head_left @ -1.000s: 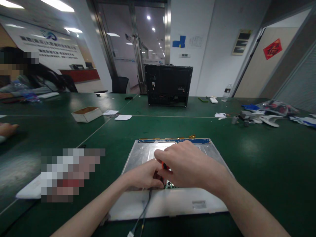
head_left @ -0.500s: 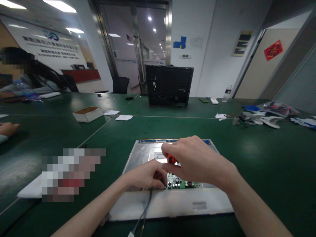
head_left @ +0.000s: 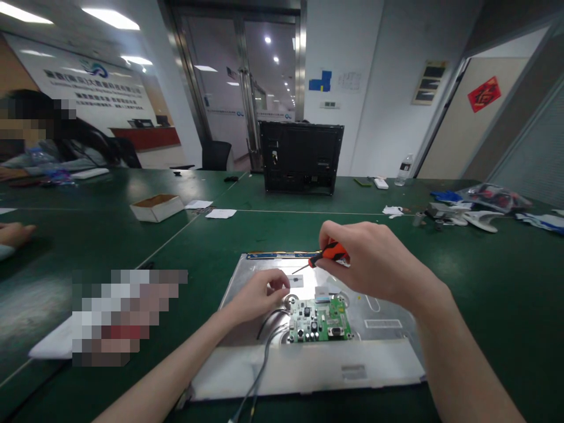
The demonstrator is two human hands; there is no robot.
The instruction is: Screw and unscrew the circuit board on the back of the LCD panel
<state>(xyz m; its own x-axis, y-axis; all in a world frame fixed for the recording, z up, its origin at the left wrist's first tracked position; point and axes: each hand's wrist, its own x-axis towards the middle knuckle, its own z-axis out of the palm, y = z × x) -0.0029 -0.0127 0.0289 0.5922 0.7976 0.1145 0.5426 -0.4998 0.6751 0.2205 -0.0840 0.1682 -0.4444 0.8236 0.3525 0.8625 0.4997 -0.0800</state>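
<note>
A silver display panel (head_left: 383,367) lies flat on the green table, with a green circuit board (head_left: 321,319) at its middle. My right hand (head_left: 374,258) grips an orange and black screwdriver (head_left: 333,252), its thin shaft pointing left and down above the panel. Just left of the board's upper corner is my left hand (head_left: 263,292), fingers curled and thumb close to the index finger; whether something small sits between them is too small to tell. Dark cables (head_left: 265,358) run from the board's left side over the panel's front edge.
A black monitor housing (head_left: 302,157) stands at the back. An open white box (head_left: 157,208) and paper pieces sit left of it. Plastic bags and parts (head_left: 493,197) lie at the right, near a bottle (head_left: 403,170). Another person's hand (head_left: 16,234) rests at far left.
My right hand has lifted away from the board, up and to the right, with the screwdriver. My left hand has moved up slightly, off the board's left edge. The board is now uncovered.
</note>
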